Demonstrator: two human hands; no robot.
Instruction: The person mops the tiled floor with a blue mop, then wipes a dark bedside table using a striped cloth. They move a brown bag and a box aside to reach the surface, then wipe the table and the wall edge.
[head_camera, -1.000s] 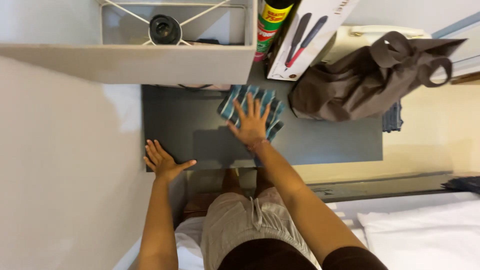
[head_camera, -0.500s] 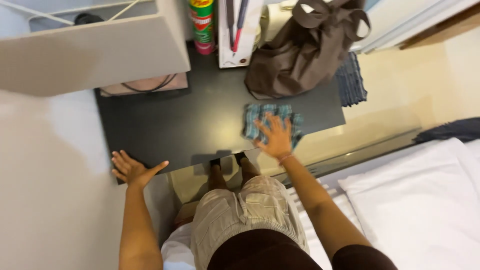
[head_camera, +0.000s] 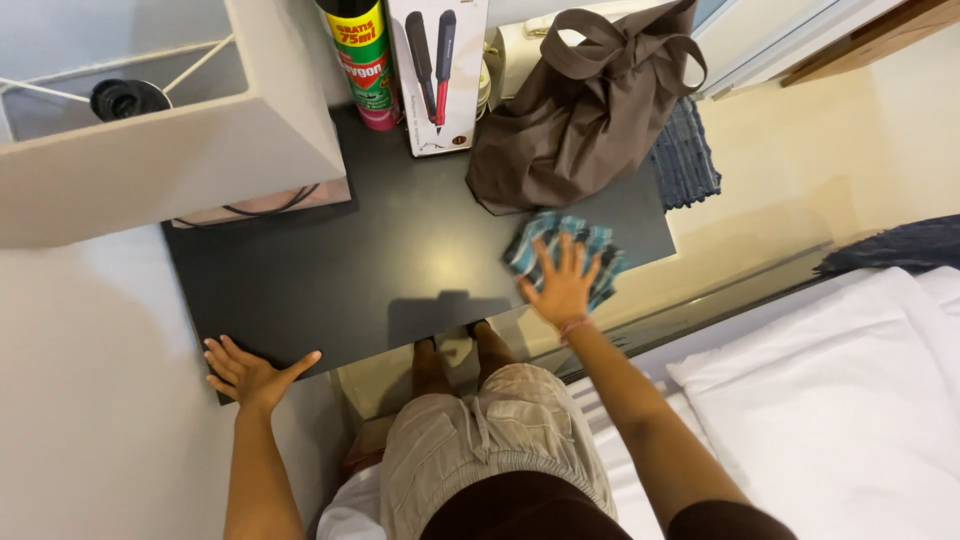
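R hand (head_camera: 562, 288) is pressing flat, palm down, on a blue checked cloth (head_camera: 598, 243), fingers spread apart and straight, not clamped on anything. Cloth is lying crumpled on the dark tabletop (head_camera: 380, 270), near its front R corner, just in front of a brown fabric bag (head_camera: 575, 120), which is slumping at the rear R of the top.

L hand (head_camera: 250, 373) is resting at the front L corner of the tabletop, fingers apart and slightly curled, thumb pointing along the front edge; palm facing up/inward, gripping nothing.

Rear of tabletop: a green and red spray can (head_camera: 362, 62) is standing upright, w/ a white box (head_camera: 438, 72) picturing a hair straightener just beside it. A pale lampshade (head_camera: 170, 150) is overhanging the L side. A white bed (head_camera: 850, 400) is sitting to the R of the person.
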